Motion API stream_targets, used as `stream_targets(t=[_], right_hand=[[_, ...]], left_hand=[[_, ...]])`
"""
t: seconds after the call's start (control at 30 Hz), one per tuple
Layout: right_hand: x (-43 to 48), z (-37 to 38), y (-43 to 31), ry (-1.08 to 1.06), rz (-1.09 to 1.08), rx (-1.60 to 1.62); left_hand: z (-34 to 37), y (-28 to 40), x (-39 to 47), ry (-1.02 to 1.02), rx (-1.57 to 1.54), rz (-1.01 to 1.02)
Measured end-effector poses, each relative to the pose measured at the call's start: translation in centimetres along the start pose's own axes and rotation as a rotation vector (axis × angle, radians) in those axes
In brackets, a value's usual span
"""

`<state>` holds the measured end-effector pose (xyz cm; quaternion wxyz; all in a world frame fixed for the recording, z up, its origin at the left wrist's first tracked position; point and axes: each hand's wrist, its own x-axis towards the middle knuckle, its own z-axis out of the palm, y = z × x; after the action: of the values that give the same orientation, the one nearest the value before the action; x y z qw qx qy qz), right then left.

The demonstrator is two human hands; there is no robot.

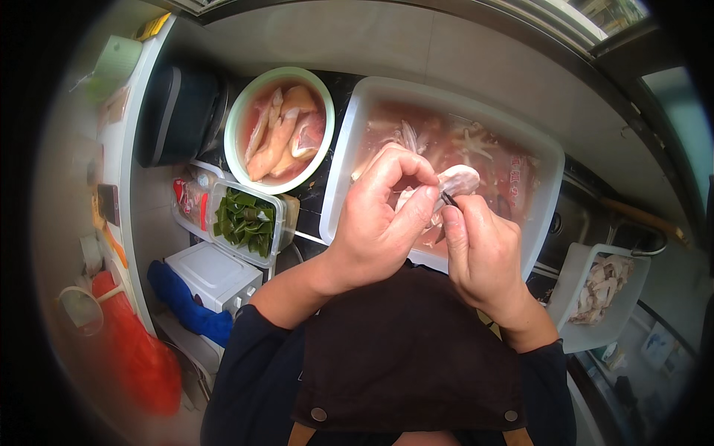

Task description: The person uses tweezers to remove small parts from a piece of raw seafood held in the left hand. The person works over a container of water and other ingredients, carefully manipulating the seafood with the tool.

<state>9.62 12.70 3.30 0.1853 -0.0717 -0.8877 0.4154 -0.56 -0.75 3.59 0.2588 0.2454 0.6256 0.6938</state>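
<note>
A pale piece of poultry, seemingly a chicken foot [461,178], is pinched between the thumb and fingertips of my left hand [379,223]. My right hand [484,251] grips a small dark pointed tool [448,199], with its tip against the meat. Most of the tool is covered by my fingers, so its exact kind is unclear. Both hands are above a large white plastic tub [338,167] of reddish water. Several chicken feet [471,144] lie in that water. Red printed characters show through the water at the tub's right side.
A round pale-green basin [230,134] holds raw poultry pieces [279,139] in pink liquid. Nearby are a clear box of cut green leaves [245,223], a white appliance [215,273] and a blue cloth [189,304]. At right, another tub [570,290] with pale meat pieces [602,290] stands by the sink [574,212].
</note>
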Motion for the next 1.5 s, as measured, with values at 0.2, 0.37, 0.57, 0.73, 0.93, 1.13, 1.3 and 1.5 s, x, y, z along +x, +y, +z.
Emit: stream_targets(t=[0.2, 0.37, 0.57, 0.73, 0.93, 1.13, 1.3, 1.5], right_hand=[[0.0, -0.1, 0.0, -0.014, -0.004, -0.007], [0.1, -0.1, -0.1, -0.009, -0.011, 0.003], [0.1, 0.0, 0.2, 0.009, -0.047, 0.000], [0.3, 0.0, 0.5, 0.023, -0.066, 0.020], [0.1, -0.1, 0.6, -0.001, -0.019, 0.047], [-0.1, -0.8, 0.6, 0.048, 0.016, 0.002], [0.5, -1.0, 1.3, 0.164, 0.073, 0.136], [1.1, -1.1, 1.4, 0.053, 0.152, 0.281]], left_hand=[[0.1, 0.2, 0.0, -0.007, -0.013, 0.003], [0.2, 0.5, 0.0, -0.024, -0.038, -0.011], [0.1, 0.3, -0.1, -0.030, -0.006, 0.021], [-0.1, -0.1, 0.0, -0.020, 0.039, 0.026], [-0.2, -0.5, 0.0, -0.008, 0.003, 0.026], [0.3, 0.5, -0.1, 0.026, -0.142, -0.113], [-0.1, -0.5, 0.0, 0.003, -0.053, -0.018], [0.2, 0.9, -0.2, -0.042, -0.258, -0.203]])
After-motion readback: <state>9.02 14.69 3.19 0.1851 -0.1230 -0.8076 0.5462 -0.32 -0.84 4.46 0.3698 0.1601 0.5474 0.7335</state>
